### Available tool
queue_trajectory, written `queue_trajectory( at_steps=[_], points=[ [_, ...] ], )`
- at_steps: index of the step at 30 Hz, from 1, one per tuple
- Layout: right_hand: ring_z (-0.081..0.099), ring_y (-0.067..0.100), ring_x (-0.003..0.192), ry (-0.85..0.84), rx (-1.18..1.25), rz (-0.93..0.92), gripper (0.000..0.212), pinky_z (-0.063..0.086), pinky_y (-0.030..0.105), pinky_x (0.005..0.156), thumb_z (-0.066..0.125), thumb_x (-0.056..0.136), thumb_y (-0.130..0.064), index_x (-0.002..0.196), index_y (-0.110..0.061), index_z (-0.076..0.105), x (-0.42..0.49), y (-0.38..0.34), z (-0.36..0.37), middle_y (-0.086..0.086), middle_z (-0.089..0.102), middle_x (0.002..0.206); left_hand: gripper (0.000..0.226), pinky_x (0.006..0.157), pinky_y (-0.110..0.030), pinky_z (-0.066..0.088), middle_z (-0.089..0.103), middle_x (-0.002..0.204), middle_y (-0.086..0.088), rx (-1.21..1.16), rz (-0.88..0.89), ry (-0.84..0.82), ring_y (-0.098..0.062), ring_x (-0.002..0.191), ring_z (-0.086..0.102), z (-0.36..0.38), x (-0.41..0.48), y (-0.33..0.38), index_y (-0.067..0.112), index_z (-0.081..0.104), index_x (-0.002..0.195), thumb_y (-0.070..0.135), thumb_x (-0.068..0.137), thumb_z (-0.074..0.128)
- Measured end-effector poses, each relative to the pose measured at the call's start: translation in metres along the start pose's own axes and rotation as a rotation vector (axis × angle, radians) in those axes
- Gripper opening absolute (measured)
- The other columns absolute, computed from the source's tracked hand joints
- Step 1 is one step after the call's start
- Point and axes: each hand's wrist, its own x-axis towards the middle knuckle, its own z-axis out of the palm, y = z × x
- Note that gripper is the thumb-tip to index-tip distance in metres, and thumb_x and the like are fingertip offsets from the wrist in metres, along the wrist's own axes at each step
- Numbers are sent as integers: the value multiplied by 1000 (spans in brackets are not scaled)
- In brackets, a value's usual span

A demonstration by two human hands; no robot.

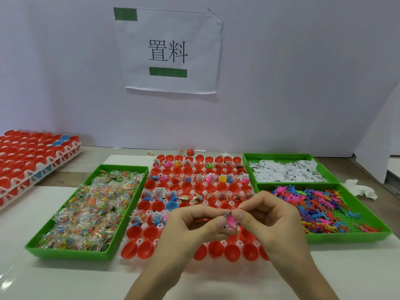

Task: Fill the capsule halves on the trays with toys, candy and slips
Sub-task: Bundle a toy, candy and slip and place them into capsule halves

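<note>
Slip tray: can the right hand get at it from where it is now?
Probably yes: the slip tray lies open at back right, beyond the low toy tray, nothing over it. But the right hand, with the left hand, is pinching a pink toy.

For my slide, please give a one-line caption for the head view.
Left hand and right hand pinch a pink toy over the tray of red capsule halves.

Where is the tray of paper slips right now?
Head view, far right: the slips tray sits behind the toy tray, right of the capsule tray.
</note>
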Motion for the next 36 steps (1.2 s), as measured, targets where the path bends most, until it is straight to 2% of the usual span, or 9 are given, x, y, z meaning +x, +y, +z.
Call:
queue_trajectory(
  at_steps=[6,11,15,19,21,25,27,30,36],
  points=[
    [73,16,83,-59,20,42,19,57,23,73,81,71,-25,89,-27,79,0,-1,11,0,76,85,14,66,-25,61,77,79,-6,166,212,166,-24,74,77,0,1,-7,20,82,86,22,76,72],
    [74,12,80,-138,-125,20,11,60,26,74,81,80,-13,85,-22,79,18,-13,25,-6,76,81,12,66,-28,62,75,88,-2,265,358,290,-22,77,75,-11,3,0,17,81,86,12,79,73],
    [72,5,78,-230,-243,-8,7,58,19,73,82,82,-16,84,-22,79,46,-21,45,-10,75,80,18,66,-24,60,76,83,-1,301,294,390,-20,74,75,-36,2,14,25,81,84,10,87,72],
    [66,-4,75,-403,-557,-26,3,52,8,67,80,83,-19,84,-23,80,65,-8,65,-16,71,75,19,62,-20,58,75,80,0,217,258,597,-14,72,72,-77,-8,34,29,78,83,15,90,67],
    [66,-4,73,-501,-676,-18,5,52,7,66,78,85,-17,86,-21,80,69,0,71,-18,69,77,19,60,-22,57,75,79,3,335,270,686,-12,71,71,-102,-11,41,30,76,83,15,92,67],
    [67,1,74,-597,-801,0,6,59,19,75,76,87,-14,89,-18,80,70,10,79,-11,73,86,15,58,-23,45,70,74,11,802,191,803,-8,69,65,-138,-9,32,30,73,83,17,90,71],
    [67,0,74,-615,-852,-9,8,60,22,77,76,87,-13,91,-19,80,71,13,82,-10,74,89,17,59,-25,45,70,79,10,922,123,803,-7,71,63,-149,-10,18,30,72,81,14,89,72],
    [67,1,75,-622,-917,-26,9,61,26,78,76,86,-15,92,-21,80,73,17,87,-10,75,88,22,65,-28,43,69,89,4,1073,35,679,-2,74,56,-160,-12,2,31,70,84,10,85,75],
    [66,1,71,-578,-871,-4,17,60,23,71,84,80,-21,81,-28,69,77,22,85,-14,68,78,13,71,-33,43,66,91,4,1129,58,662,-7,76,55,-165,-12,0,26,77,95,18,86,76]
  ],
)
